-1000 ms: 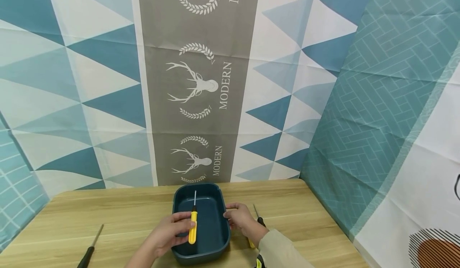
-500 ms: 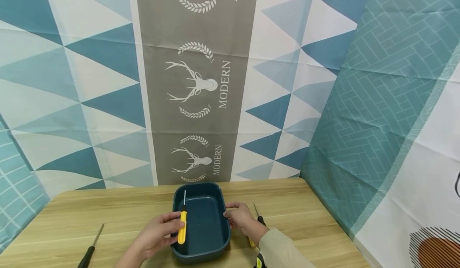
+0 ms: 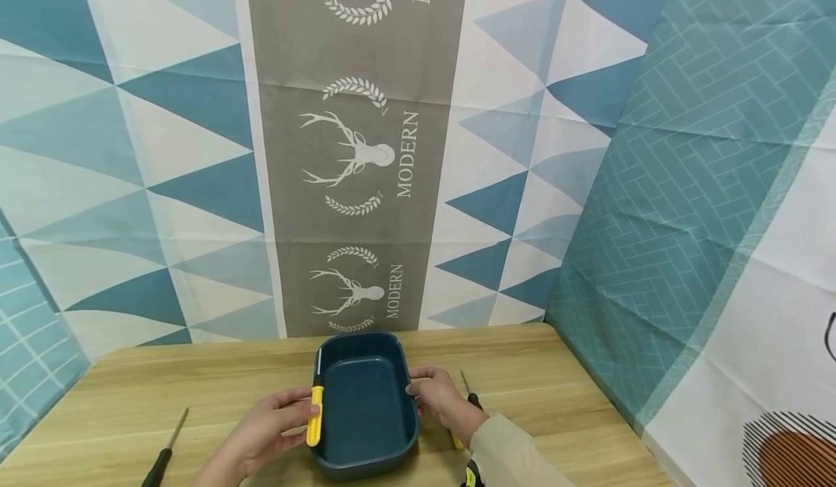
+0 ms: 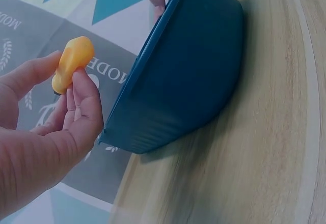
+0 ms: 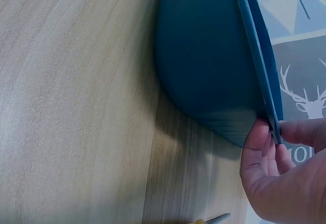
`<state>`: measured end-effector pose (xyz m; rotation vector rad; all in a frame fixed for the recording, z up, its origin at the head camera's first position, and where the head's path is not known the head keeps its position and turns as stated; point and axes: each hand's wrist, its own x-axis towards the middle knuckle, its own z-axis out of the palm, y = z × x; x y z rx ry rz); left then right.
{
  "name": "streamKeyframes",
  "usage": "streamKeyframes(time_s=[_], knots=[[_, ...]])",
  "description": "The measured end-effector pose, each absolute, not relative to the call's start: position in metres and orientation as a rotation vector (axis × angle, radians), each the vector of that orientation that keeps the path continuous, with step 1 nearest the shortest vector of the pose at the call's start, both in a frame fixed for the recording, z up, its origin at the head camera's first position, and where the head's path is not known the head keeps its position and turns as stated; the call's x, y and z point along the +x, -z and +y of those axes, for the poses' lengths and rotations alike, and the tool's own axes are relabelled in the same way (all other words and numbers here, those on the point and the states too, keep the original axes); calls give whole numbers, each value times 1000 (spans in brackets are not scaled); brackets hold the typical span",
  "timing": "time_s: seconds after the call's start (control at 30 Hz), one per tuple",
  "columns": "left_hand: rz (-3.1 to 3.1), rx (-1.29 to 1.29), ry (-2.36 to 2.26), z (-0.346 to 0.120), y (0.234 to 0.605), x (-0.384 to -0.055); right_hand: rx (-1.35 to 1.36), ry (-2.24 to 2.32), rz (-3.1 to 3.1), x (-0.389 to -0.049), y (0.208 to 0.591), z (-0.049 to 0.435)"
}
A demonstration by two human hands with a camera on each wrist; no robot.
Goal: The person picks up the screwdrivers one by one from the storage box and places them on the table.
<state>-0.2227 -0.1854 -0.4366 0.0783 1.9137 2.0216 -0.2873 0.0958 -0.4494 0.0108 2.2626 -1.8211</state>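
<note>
My left hand (image 3: 277, 425) pinches the yellow handle of a screwdriver (image 3: 315, 422) between thumb and fingers, with its thin metal shaft pointing away from me. In the head view the screwdriver overlaps the left rim of a dark blue rectangular bin (image 3: 369, 422). The left wrist view shows the handle's rounded end (image 4: 76, 56) raised beside the bin's outer wall (image 4: 188, 66). At the bin's right side, my right hand (image 3: 440, 396) grips the rim, thumb on one face and fingers on the other, as the right wrist view shows. Nothing lies inside the bin.
A black-handled screwdriver (image 3: 157, 467) lies at the table's left. Another screwdriver (image 3: 474, 401) lies beyond my right wrist, partly hidden by it. A black and yellow thing (image 3: 472, 475) shows at the bottom edge. Patterned cloth (image 3: 353, 182) hangs behind the wooden table (image 3: 522, 371).
My left hand has moved left with the screwdriver, from over the bin's inside to its left rim. My right hand and the bin have stayed in place.
</note>
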Motion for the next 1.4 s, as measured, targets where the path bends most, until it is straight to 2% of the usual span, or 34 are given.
streamKeyframes(time_s=[0.63,1.4], knots=[[1899,125,-1978,-208,444,-221,41,1799,2291,-289,450,95],[1947,-37,-1917,-254,451,-213,21,1812,2275,-287,450,97]])
